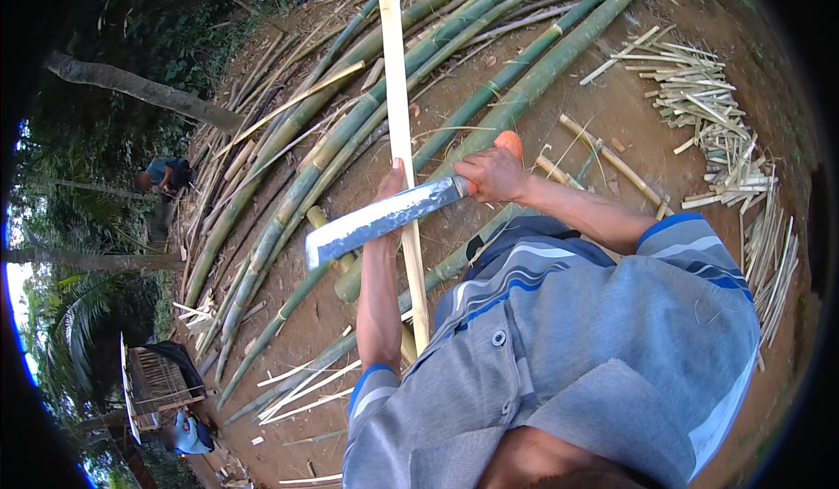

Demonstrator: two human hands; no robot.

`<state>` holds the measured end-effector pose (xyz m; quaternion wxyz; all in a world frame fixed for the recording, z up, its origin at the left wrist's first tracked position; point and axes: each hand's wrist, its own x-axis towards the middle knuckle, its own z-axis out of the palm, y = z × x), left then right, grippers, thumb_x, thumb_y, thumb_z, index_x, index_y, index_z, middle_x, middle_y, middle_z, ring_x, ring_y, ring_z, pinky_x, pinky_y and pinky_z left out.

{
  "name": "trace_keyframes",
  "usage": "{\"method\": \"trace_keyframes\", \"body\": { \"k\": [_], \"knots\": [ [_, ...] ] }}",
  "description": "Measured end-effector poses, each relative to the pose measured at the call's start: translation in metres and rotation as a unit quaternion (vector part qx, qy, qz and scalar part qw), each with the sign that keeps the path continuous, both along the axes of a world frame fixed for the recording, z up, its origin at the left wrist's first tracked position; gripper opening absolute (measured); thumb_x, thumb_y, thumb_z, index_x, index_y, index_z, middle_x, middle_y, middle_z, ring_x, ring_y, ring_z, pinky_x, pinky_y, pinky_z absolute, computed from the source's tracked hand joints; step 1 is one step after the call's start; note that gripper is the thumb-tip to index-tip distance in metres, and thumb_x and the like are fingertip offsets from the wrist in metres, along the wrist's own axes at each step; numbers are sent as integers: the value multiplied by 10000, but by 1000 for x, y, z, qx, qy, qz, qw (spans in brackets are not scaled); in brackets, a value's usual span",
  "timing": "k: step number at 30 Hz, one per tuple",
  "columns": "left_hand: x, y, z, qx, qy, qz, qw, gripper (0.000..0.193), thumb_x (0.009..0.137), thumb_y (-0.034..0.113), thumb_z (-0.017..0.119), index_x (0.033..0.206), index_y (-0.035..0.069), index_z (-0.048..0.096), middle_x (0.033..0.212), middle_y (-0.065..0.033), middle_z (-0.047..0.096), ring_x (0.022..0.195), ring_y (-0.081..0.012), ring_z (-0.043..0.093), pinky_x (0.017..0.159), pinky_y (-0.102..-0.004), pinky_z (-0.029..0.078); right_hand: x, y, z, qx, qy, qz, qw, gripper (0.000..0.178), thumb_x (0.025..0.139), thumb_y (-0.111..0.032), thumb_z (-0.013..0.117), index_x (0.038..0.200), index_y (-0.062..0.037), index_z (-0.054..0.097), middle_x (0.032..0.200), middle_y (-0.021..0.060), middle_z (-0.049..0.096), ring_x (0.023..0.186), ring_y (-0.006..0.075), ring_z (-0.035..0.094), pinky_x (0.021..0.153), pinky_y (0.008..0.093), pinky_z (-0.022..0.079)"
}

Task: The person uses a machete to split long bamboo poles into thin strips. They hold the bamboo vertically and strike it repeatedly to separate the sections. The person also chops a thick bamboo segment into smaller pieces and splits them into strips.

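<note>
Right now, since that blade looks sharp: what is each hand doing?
Left hand: closed around the pale split bamboo strip.
Right hand: closed on the orange handle of the machete.

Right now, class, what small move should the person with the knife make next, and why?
Probably draw the blade down along the strip: the right hand grips the orange handle, the left hand steadies the strip, and the blade lies across it.
</note>
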<state>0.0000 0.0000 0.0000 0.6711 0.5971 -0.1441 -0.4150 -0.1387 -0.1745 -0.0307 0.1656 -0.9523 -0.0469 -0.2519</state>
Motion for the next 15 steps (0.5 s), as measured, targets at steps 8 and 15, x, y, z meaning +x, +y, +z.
{"method": "trace_keyframes", "body": {
  "k": [8, 15],
  "knots": [
    [-6, 16, 18, -9, -56, -4, 998, 428, 883, 507, 477, 840, 88, 553, 581, 3, 528, 451, -88, 504, 388, -241, 429, 19, -14, 26, -85, -83, 34, 992, 185, 626, -168, 606, 762, -108, 496, 642, 57, 543, 593, 260, 602, 527, 389, 466],
    [-3, 21, 22, 39, 19, 42, 998, 425, 860, 521, 503, 828, 100, 548, 576, -3, 506, 422, -120, 477, 365, -253, 417, 36, -39, 37, -100, -115, 25, 988, 187, 599, -163, 602, 741, -113, 491, 631, 58, 536, 580, 252, 594, 504, 390, 441]
  ]
}}
